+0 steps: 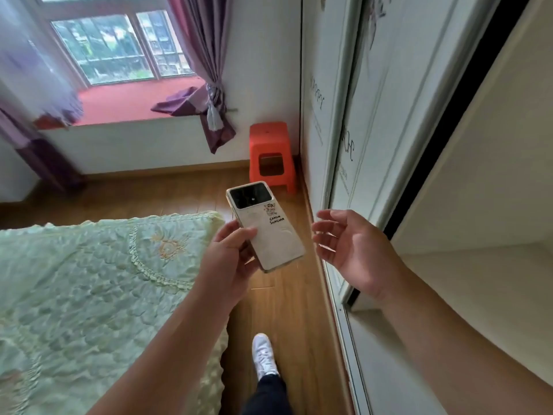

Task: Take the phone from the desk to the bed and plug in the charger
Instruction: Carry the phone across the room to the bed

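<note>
A white phone (267,226) with a black camera block and a small sticker on its back is held face down over the wooden floor, just past the bed's corner. My left hand (232,259) grips its lower left edge, thumb across the back. My right hand (348,250) hovers to the right of the phone, palm turned inward, fingers spread, not touching it. The bed (89,280) with a pale green quilted cover fills the lower left. No charger or cable is in view.
A narrow strip of wooden floor (287,310) runs between the bed and a white sliding wardrobe (374,145) on the right. An orange plastic stool (272,154) stands in the far corner. A red window seat (131,100) and purple curtains (206,85) lie beyond. My white shoe (263,356) is on the floor.
</note>
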`<state>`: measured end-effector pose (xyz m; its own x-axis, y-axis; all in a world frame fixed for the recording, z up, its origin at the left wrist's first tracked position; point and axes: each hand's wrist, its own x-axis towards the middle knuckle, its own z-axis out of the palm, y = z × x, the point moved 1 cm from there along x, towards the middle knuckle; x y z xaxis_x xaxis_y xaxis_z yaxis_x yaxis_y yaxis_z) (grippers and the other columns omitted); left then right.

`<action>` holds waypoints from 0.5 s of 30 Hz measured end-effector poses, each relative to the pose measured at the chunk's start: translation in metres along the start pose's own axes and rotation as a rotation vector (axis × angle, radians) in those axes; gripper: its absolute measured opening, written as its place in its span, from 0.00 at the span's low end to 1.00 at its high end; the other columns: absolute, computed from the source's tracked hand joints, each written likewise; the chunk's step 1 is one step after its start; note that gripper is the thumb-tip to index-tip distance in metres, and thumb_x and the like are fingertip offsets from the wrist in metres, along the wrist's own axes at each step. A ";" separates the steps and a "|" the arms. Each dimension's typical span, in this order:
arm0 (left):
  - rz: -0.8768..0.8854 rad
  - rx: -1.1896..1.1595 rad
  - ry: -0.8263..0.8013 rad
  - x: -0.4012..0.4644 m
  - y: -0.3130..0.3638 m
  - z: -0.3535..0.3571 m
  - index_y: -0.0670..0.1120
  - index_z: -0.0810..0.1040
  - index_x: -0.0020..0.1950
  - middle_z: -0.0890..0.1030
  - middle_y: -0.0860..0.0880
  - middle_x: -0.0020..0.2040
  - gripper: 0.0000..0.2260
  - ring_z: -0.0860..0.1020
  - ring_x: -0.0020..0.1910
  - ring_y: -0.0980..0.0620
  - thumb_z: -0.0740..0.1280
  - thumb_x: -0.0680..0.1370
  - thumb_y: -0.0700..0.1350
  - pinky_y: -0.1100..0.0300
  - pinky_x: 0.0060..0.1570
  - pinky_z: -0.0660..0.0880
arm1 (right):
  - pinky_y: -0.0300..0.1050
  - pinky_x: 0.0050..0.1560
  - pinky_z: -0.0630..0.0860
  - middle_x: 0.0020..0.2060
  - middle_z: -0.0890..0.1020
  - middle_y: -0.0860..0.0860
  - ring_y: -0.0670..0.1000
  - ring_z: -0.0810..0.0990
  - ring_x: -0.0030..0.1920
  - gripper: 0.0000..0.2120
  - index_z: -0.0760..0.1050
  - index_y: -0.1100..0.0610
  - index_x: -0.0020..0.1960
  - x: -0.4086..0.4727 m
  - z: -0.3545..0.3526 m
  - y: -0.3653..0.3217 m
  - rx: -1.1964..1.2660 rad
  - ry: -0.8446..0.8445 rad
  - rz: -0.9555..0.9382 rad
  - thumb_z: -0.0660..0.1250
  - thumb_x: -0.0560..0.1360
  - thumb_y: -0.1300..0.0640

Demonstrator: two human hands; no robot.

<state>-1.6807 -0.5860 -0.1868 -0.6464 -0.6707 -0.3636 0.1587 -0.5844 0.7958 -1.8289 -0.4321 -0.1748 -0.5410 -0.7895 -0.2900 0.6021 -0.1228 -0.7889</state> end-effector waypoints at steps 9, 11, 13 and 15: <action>-0.010 -0.076 0.066 0.170 0.054 -0.034 0.43 0.80 0.54 0.87 0.43 0.42 0.10 0.86 0.38 0.47 0.66 0.75 0.34 0.55 0.28 0.80 | 0.46 0.41 0.75 0.38 0.82 0.54 0.52 0.80 0.38 0.09 0.79 0.59 0.50 0.185 0.042 -0.016 -0.036 0.034 0.029 0.63 0.74 0.57; -0.030 -0.097 0.096 0.209 0.074 -0.043 0.43 0.79 0.56 0.87 0.43 0.43 0.11 0.86 0.41 0.46 0.67 0.75 0.34 0.54 0.30 0.81 | 0.46 0.40 0.75 0.38 0.82 0.54 0.52 0.80 0.38 0.09 0.79 0.59 0.50 0.229 0.060 -0.021 -0.065 0.050 0.036 0.62 0.75 0.57; -0.044 -0.112 0.110 0.244 0.095 -0.053 0.43 0.79 0.57 0.87 0.42 0.46 0.12 0.86 0.44 0.44 0.67 0.75 0.34 0.53 0.31 0.81 | 0.46 0.40 0.75 0.37 0.83 0.54 0.52 0.80 0.38 0.09 0.80 0.59 0.49 0.269 0.079 -0.028 -0.105 0.059 0.034 0.62 0.75 0.57; -0.041 -0.123 0.100 0.278 0.119 -0.060 0.43 0.79 0.57 0.87 0.41 0.48 0.11 0.86 0.45 0.43 0.67 0.75 0.34 0.51 0.32 0.81 | 0.47 0.40 0.75 0.37 0.83 0.53 0.52 0.81 0.38 0.09 0.80 0.59 0.49 0.305 0.096 -0.036 -0.129 0.062 0.008 0.63 0.75 0.57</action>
<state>-1.7962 -0.8691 -0.2226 -0.5775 -0.6836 -0.4464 0.2274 -0.6598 0.7162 -1.9589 -0.7265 -0.1826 -0.5738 -0.7512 -0.3264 0.5285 -0.0352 -0.8482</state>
